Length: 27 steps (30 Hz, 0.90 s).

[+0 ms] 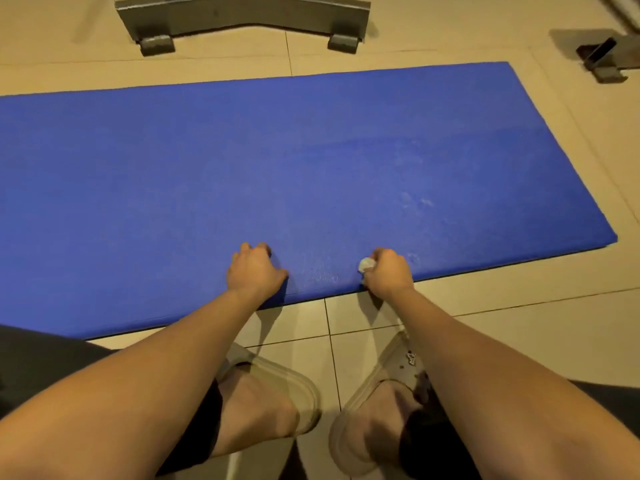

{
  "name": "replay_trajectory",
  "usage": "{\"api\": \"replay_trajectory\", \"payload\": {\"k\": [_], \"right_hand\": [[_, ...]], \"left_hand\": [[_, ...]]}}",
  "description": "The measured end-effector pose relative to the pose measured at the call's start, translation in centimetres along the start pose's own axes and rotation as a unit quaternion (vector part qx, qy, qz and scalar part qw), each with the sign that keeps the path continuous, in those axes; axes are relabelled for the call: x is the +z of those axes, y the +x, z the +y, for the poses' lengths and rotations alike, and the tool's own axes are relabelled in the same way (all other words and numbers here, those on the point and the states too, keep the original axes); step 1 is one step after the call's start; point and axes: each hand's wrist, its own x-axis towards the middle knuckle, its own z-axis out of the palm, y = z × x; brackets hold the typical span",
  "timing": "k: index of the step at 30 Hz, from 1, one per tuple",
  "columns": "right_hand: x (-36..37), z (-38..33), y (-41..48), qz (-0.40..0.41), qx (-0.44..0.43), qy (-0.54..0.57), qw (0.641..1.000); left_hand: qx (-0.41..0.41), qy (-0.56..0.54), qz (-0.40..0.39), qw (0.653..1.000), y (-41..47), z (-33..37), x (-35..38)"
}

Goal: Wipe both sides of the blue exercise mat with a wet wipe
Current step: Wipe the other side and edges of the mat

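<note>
The blue exercise mat [242, 161] lies flat on the tiled floor and runs off the left edge of the view. My left hand [254, 270] rests on the mat's near edge with its fingers curled over the top and the thumb at the edge. About a hand's width to the right, my right hand [388, 271] also sits at the near edge. It is closed on a small crumpled white wet wipe [365, 265] that sticks out on its left side. Faint pale streaks mark the mat's right half.
A grey metal base [242, 15] with two feet stands on the floor beyond the mat. Another metal foot [604, 58] is at the upper right. My two feet in beige slippers [273, 393] stand on the tiles just short of the mat.
</note>
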Motion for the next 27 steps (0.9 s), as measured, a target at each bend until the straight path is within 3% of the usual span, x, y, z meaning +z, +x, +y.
{"api": "replay_trajectory", "payload": {"k": [6,9,20,23,27], "right_hand": [[-3.3,5.1,2.5,0.112,0.087,0.069,0.988],[-2.9,4.0,2.6,0.121,0.069,0.058,0.989],[3.2,-4.7,-2.4,-0.061,-0.147,-0.025,0.987],[3.1,-4.1,-2.1,-0.046,-0.112,0.033,0.992],[1.5,-0.8,-0.9,0.056,-0.009,0.103,0.993]], "left_hand": [[0.031,0.120,-0.074,0.990,-0.8,0.0,0.8],[0.056,0.134,-0.117,0.982,-1.2,-0.6,0.6],[0.026,0.207,-0.202,0.957,-2.5,-1.9,-1.0],[0.034,0.218,-0.187,0.957,-2.3,-1.4,-1.2],[0.052,0.211,-0.152,0.964,-2.2,-1.6,-0.7]]}}
